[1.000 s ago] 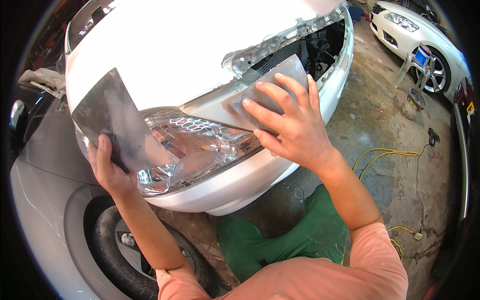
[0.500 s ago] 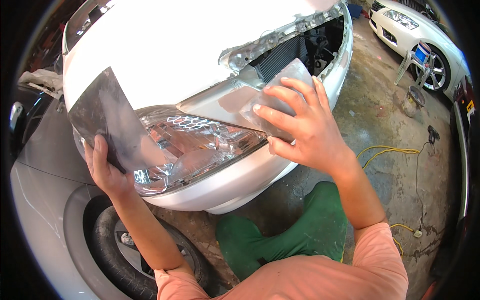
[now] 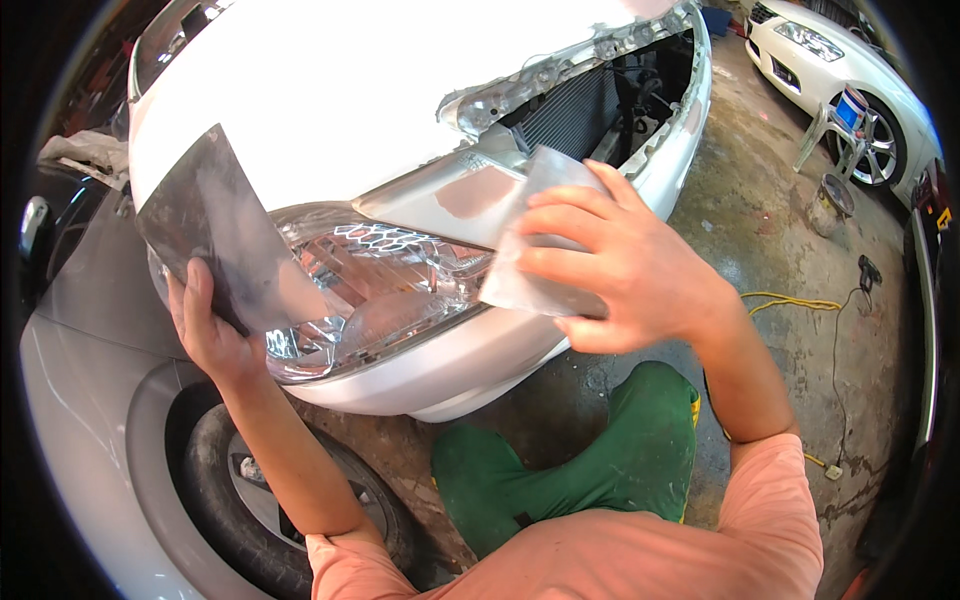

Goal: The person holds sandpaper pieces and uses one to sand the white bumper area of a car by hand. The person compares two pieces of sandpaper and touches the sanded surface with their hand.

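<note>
My left hand (image 3: 215,325) is closed on the lower edge of a dark grey, stiff-looking rectangular sheet (image 3: 215,215) with pale smears, its thumb over the face. It stands tilted in front of the left end of the headlight (image 3: 390,285). In my right hand (image 3: 630,265) is a smaller pale grey rectangular sheet (image 3: 545,180), fingers spread across its face and thumb at its near edge. That sheet overlaps the headlight's right end and the silver panel (image 3: 430,200) with a brownish patch above it. Whether it touches the car there, I cannot tell.
The white car's bumper (image 3: 470,360) curves below the headlight, and a radiator (image 3: 570,115) shows in its open front. A grey car with a wheel (image 3: 250,490) is at left. On the right are a stool (image 3: 830,135), a bucket (image 3: 830,205) and a yellow cable (image 3: 790,300).
My right hand has moved toward me and slightly right, and its pale sheet has turned and come down with it. My left hand and the dark sheet are almost unmoved.
</note>
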`<state>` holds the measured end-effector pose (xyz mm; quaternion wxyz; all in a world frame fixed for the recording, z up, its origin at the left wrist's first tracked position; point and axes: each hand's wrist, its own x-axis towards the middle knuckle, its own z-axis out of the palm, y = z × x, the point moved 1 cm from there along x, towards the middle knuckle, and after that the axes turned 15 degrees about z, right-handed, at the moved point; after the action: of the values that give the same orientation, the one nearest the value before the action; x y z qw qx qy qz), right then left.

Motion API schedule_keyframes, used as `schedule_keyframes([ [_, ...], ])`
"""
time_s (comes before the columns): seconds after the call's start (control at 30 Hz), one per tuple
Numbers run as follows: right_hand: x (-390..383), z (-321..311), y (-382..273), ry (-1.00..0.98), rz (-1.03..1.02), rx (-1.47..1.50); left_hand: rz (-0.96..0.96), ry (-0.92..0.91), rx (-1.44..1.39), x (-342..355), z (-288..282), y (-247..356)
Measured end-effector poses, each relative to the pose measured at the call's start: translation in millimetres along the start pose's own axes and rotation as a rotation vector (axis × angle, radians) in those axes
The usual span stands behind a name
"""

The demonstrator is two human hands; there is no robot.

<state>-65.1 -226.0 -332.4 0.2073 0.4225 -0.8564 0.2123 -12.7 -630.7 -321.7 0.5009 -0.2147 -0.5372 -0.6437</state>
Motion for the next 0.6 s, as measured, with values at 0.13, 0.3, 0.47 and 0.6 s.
schedule_keyframes([
  [0.13, -52, -16, 0, -0.041, 0.127, 0.078, 0.099, -0.127, 0.103, 2, -8, 2],
  [0.3, -137, 12, 15, 0.029, 0.313, 0.695, 0.752, -0.475, 0.976, -1, -20, -1],
  [0.47, -202, 75, 16, 0.288, 0.662, 1.418, 0.085, 0.082, 0.211, -3, 23, 11],
  [0.6, -215, 82, 21, 0.345, 0.742, 1.466, -0.078, 0.07, 0.199, -92, 93, 35],
])
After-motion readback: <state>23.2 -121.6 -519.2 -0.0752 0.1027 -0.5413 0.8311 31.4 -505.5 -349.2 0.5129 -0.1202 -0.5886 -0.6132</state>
